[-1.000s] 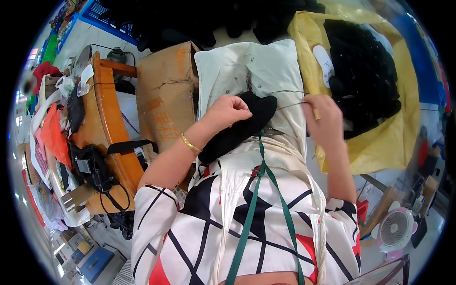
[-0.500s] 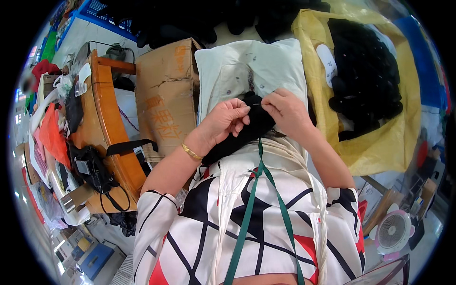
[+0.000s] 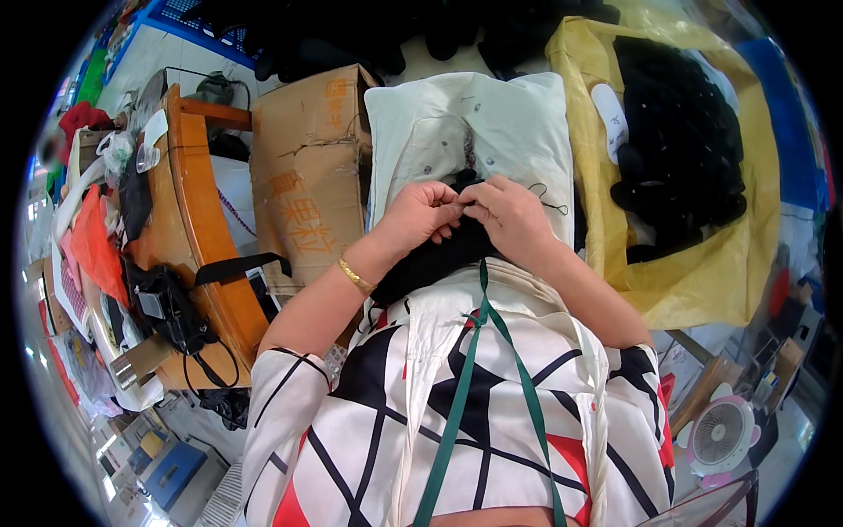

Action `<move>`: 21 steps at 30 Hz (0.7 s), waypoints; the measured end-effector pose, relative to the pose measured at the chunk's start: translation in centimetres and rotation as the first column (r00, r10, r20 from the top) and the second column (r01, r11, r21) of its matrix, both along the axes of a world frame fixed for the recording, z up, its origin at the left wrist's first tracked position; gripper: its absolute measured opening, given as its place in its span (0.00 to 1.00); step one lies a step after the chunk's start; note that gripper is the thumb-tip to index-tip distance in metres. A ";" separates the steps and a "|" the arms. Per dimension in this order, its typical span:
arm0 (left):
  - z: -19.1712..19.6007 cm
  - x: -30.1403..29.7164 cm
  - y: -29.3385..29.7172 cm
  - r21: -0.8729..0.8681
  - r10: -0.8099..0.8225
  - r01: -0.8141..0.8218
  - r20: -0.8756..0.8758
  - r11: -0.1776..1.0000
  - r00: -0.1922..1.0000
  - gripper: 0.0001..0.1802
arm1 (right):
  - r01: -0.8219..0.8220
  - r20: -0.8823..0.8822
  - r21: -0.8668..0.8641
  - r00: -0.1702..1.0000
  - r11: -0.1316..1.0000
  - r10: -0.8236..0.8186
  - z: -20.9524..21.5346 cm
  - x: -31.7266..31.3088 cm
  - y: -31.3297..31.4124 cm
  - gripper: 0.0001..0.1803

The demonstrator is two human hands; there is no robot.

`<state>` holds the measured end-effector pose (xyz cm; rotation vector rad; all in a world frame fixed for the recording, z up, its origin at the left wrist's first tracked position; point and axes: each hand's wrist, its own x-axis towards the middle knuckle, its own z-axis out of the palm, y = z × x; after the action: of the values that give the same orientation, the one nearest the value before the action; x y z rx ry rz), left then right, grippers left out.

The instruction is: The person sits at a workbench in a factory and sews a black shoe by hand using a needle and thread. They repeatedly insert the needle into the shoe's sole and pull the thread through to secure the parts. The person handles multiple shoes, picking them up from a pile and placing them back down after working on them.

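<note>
Over my lap, my left hand point(image 3: 417, 215) and my right hand point(image 3: 509, 215) meet, thumbs and forefingers pinched fingertip to fingertip. Whatever sits between the tips is too small and covered to make out. A loop of dark thread point(image 3: 555, 207) sticks out past the outer side of my right hand. Beneath both hands lies a piece of black fabric point(image 3: 430, 268), partly covered by them. Just beyond is a pale cloth pad point(image 3: 413, 110) with small dark dots and a strip of tiny bead-like bits down its middle.
To the right stands a yellow sack point(image 3: 729, 290) full of black pieces point(image 3: 680, 149), with a white oval piece point(image 3: 608, 121) at its side. A cardboard box point(image 3: 303, 193) and a wooden chair point(image 3: 198, 220) with a black bag point(image 3: 171, 307) are on the left. A fan point(image 3: 722, 426) stands lower right.
My right hand has moved left and slightly down, bringing my fingertips together. The thin needle-like line between them no longer shows. A dark thread loop now shows beside my right hand.
</note>
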<state>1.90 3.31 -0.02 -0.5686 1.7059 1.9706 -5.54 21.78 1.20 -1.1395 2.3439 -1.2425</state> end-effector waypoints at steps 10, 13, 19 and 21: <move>-1.0 1.2 -0.2 -0.258 -0.008 -0.061 -0.258 0.964 0.966 0.06 | 0.792 0.977 -0.208 0.189 0.573 0.093 -0.4 -5.9 7.0 0.06; -0.1 1.2 0.0 -0.346 -0.041 -0.048 -0.246 0.937 0.968 0.07 | 0.945 0.969 -0.218 0.179 0.242 0.172 -1.0 -10.4 13.9 0.03; -0.1 1.1 -0.1 -0.378 -0.052 -0.049 -0.254 0.925 0.966 0.10 | 0.934 0.956 -0.292 0.292 -0.207 -0.032 -3.9 -13.8 24.5 0.15; 0.9 0.8 0.0 -0.469 -0.110 -0.017 -0.244 0.883 0.964 0.12 | 0.948 0.971 -0.236 0.219 -0.214 -0.100 -4.0 -13.1 23.7 0.15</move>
<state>2.67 3.29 0.92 -0.4267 2.3694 1.6524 -18.63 45.50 -2.76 0.9668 1.0568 -3.0041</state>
